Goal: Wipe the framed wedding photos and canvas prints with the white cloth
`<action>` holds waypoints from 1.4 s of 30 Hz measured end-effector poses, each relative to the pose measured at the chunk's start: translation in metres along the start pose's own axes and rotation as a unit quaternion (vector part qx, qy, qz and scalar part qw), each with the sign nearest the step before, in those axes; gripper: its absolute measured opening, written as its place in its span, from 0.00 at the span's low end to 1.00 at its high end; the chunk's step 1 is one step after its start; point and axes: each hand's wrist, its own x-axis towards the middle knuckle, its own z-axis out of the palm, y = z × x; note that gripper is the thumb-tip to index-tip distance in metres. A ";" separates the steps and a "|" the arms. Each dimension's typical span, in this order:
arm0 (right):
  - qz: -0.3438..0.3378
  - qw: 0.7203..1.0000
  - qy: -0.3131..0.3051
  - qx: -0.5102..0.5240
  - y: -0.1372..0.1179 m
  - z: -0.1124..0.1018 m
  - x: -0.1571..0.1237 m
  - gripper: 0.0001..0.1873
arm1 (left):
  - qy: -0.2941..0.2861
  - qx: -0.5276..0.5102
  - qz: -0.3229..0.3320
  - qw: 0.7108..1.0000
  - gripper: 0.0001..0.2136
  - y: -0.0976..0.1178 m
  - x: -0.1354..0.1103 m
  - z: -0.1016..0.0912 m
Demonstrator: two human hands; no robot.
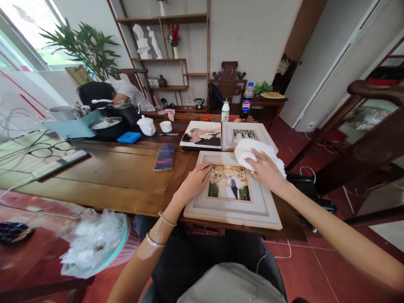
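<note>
A pale wooden picture frame (pixel 233 218) lies face up at the table's front edge. Within its wide light mat is a wedding photo (pixel 229 182) of a couple under flowers. My left hand (pixel 198 179) rests on the frame's left side, fingers stretched out and lying on the mat. Bunched under my right hand (pixel 267 170) is a fluffy white cloth (pixel 249 147), which its fingers grip at the frame's upper right corner. The cloth also overlaps a second picture frame (pixel 265 134) behind, hiding part of its lower edge.
Left of the second frame lies a photo album (pixel 202 134). A phone (pixel 164 156), blue box (pixel 129 137) and white teapot (pixel 146 125) stand farther left. Behind are a milk bottle (pixel 225 111) and cola bottle (pixel 247 101). Someone (pixel 126 90) leans over the table's far left.
</note>
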 end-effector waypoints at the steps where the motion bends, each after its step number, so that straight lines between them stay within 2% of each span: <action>1: 0.004 1.000 0.000 -0.002 0.002 0.002 0.006 0.26 | 0.001 0.000 -0.004 1.000 0.18 0.000 0.000 0.000; 3: -0.006 1.000 -0.012 -0.003 -0.002 0.001 0.008 0.25 | 0.000 0.002 -0.012 1.000 0.18 0.000 0.000 0.001; 5: -0.037 0.999 -0.039 0.005 -0.018 -0.005 -0.002 0.23 | -0.002 0.003 -0.017 1.000 0.18 0.000 0.000 0.001; 11: -0.078 0.985 -0.112 0.103 -0.086 -0.048 -0.067 0.25 | 0.005 -0.001 -0.022 1.000 0.18 0.002 0.000 0.002; 14: -0.103 0.975 -0.109 0.164 -0.105 -0.055 -0.083 0.25 | 0.006 0.001 -0.014 1.000 0.18 0.002 0.000 0.001; 17: -0.102 0.977 -0.094 0.162 -0.100 -0.044 -0.074 0.24 | 0.000 0.008 -0.001 1.000 0.19 0.002 0.000 0.000; 24: -0.013 1.000 -0.027 0.002 -0.034 -0.005 -0.001 0.25 | -0.008 0.012 -0.001 1.000 0.18 0.004 -0.001 -0.002; 27: -0.011 0.999 -0.035 -0.009 -0.029 -0.001 0.012 0.24 | 0.001 0.013 -0.006 1.000 0.18 0.003 0.000 0.000; 30: -0.037 0.997 -0.070 0.018 -0.047 -0.008 0.002 0.23 | 0.009 0.010 -0.008 1.000 0.17 0.001 0.000 0.001; 34: -0.085 0.984 -0.119 0.101 -0.086 -0.035 -0.037 0.25 | 0.016 0.005 -0.004 1.000 0.17 0.000 0.002 0.002; 37: -0.128 0.968 -0.137 0.165 -0.105 -0.052 -0.061 0.25 | 0.021 -0.001 -0.003 1.000 0.17 -0.002 0.003 0.002; 39: -0.135 0.964 -0.136 0.184 -0.106 -0.055 -0.066 0.25 | 0.019 -0.004 -0.002 1.000 0.17 -0.002 0.004 0.002; 42: -0.097 0.977 -0.107 0.156 -0.091 -0.043 -0.053 0.26 | 0.012 -0.005 0.003 1.000 0.18 0.000 0.005 0.000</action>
